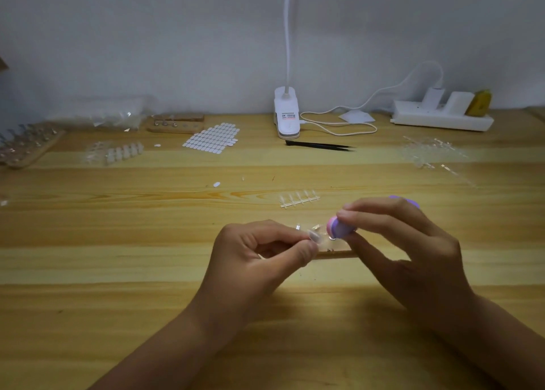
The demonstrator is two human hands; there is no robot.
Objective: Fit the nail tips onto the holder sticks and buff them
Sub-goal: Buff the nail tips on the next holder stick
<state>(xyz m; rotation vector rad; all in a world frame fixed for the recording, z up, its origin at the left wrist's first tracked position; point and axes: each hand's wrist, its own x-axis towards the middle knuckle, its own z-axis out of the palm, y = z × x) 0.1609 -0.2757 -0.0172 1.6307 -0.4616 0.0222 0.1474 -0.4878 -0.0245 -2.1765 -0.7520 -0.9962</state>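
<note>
Far left, your wooden rack [28, 146] holds rows of tipped sticks. Your left hand [259, 259] fingers pinch a clear nail tip [314, 236] above the pine tabletop [118, 242]. Your right hand [413, 248] fingers grip a pink-and-purple buffer block [339, 227] against it. White clip lamp [286, 113] label unreadable.

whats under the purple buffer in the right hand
Under the purple buffer, a wooden holder block lies on the table. The right hand covers the block's right end.
</note>
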